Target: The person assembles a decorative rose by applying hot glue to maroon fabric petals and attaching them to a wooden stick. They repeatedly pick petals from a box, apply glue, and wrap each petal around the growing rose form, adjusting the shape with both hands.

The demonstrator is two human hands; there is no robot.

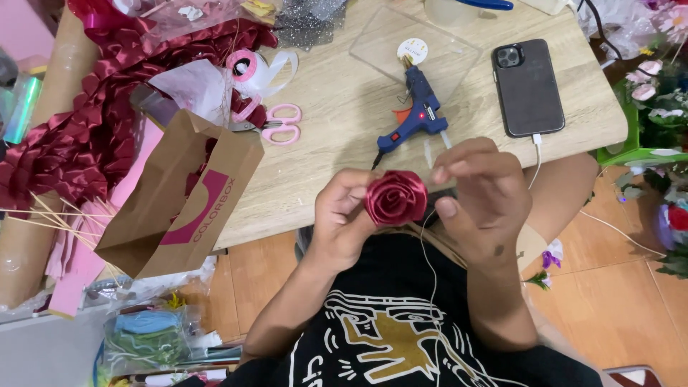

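Item 1: dark red ribbon rose (395, 197), held near me at the table's near edge, above my lap. I keep it face-up toward the camera, which looks meant to let me check the spiral of folded petals as I work.

Item 2: my left hand (342, 218), grasping the rose from its left side and underneath, thumb against the outer petals; it serves as the steady support.

Item 3: my right hand (479, 197), fingers pinched together at the rose's right edge, apparently gripping a pale strip or the loose end of ribbon; I cannot tell exactly what it pinches.

Item 4: blue glue gun (418, 113), lying just beyond my hands on a clear plastic sheet (373, 39), nozzle pointing far; I judge the sheet catches drips, and the gun sits within easy reach.

Item 5: black phone (528, 87), far right on the wooden table (330, 136), cable attached, well apart from the glue.

Item 6: pink scissors (276, 125), left of the gun, beside a pink tape roll (244, 64).

Item 7: brown paper bag (179, 201), tipped open at the table's left edge.

Item 8: heap of matching red ribbon pieces (79, 136), far left, stock kept to one side.

Item 9: artificial flowers (656, 93), on the floor at right.
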